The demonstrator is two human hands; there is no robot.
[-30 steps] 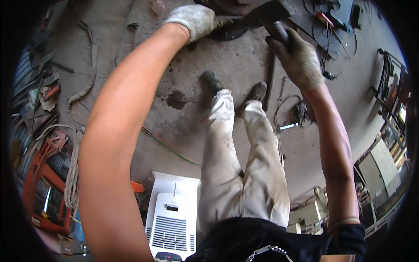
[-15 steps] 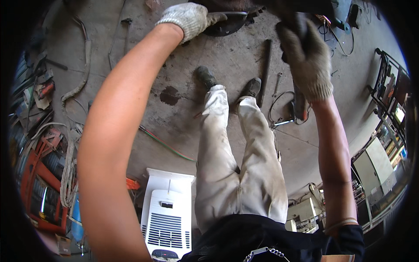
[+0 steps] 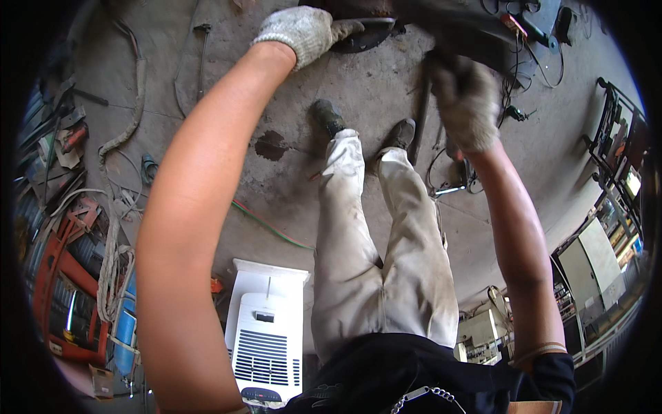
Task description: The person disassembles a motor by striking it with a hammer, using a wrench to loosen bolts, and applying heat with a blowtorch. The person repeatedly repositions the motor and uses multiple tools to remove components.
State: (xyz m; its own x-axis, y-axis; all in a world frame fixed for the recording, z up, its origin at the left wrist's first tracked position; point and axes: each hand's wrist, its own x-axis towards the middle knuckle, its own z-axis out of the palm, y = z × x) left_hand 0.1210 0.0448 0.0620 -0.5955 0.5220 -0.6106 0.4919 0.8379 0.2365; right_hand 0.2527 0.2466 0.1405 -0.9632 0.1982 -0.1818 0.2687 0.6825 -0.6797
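My left hand, in a stained knitted work glove, is at a dark rounded metal part near the top edge. Its thumb lies along the part's rim and its other fingers seem curled round that edge, partly out of sight. To the right, my gloved right hand is smeared by motion. Its fingers look closed at a blurred dark thing whose kind I cannot make out. Above this hand a large dark shape is blurred too.
A dark metal bar lies beside my right shoe. A red-green hose and a white vented appliance are nearer me. Scrap and an orange-red frame line the left; a dark rack stands right.
My right hand has shifted left and slightly lower. The dark shape above it reaches further down into view. My left hand stays at the rounded part.
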